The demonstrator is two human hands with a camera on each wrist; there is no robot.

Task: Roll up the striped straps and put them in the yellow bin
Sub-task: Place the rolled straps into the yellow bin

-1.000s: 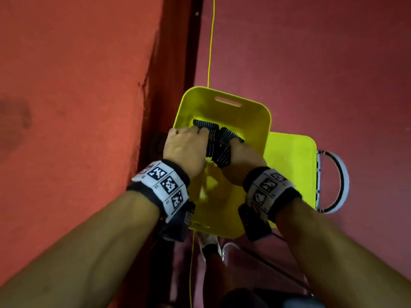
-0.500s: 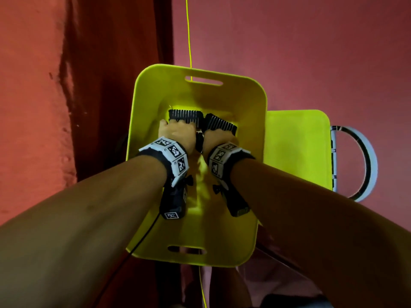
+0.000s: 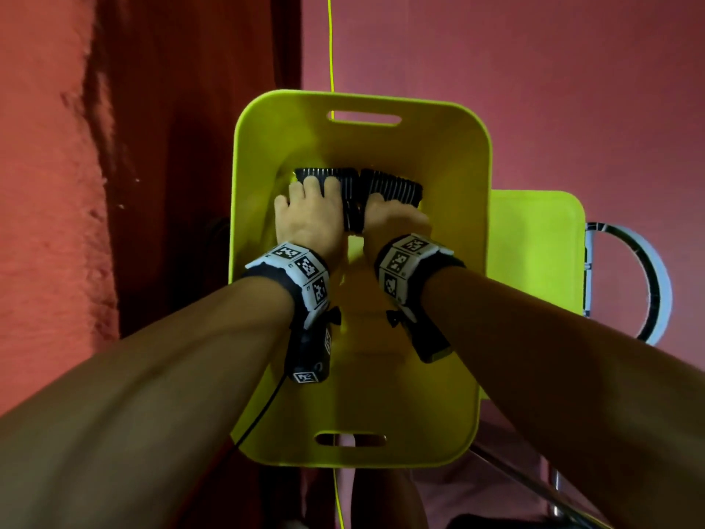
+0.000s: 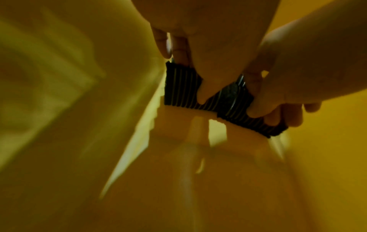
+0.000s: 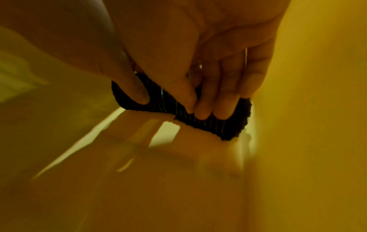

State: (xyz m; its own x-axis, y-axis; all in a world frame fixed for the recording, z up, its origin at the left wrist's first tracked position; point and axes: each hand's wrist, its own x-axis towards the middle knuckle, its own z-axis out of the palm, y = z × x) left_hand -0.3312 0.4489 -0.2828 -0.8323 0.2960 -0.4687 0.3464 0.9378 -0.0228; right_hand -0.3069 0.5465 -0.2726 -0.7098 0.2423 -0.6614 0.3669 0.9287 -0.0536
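Both hands are deep inside the yellow bin [image 3: 473, 261], centre of the head frame, each w/ a rolled striped strap. Left hand [image 3: 311, 219] has thumb and fingers curled round the left roll [image 3: 328, 176]; the left wrist view shows the thumb lying across the dark stripes w/ fingers behind. Right hand [image 3: 393, 219] pinches the right roll [image 3: 396, 187], thumb on one face, fingers [image 5: 222, 100] flat on the other. The two rolls sit side by side, touching or nearly so, up against the far wall just below the upper handle slot [image 3: 364, 118]. Whether they already rest on the bin floor is hard to say, since both wrist views are blurred, but prob. they're at or just above it.

Judgement: this is the set-down step, task near done for these two.

To do it well:
- keep the pinch on until each roll is seated, as webbing like this looks springy and will likely uncoil if let go early
- place w/ loose tail end underneath or against the wall, so the bin itself holds the coil
- open fingers slowly, one hand at a time, then lift straight up w/o dragging a layer along

Yellow lid [image 3: 534, 253] lies right of the bin, clear of the work.
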